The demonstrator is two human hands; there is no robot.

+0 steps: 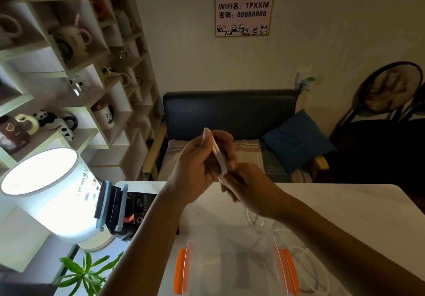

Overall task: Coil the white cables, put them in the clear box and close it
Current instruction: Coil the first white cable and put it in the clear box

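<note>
Both hands are raised above the far edge of the white table (333, 206). My left hand (197, 164) pinches a folded bundle of white cable (217, 153) that stands up between its fingers. My right hand (243, 185) grips the lower end of the same bundle. More white cable (255, 221) trails down onto the table and loops to the right of the box (315, 270). The clear box (230, 265) with orange latches (181, 270) sits at the near edge, open on top, below my forearms. I see no lid.
A lit white lamp (46, 194) stands at the left, with a blue-framed object (112, 206) and dark packets (138, 208) beside it. A green plant (87, 272) is at the lower left. Shelves of mugs (69, 65), a dark sofa (230, 116) and chairs (388, 102) lie beyond the table.
</note>
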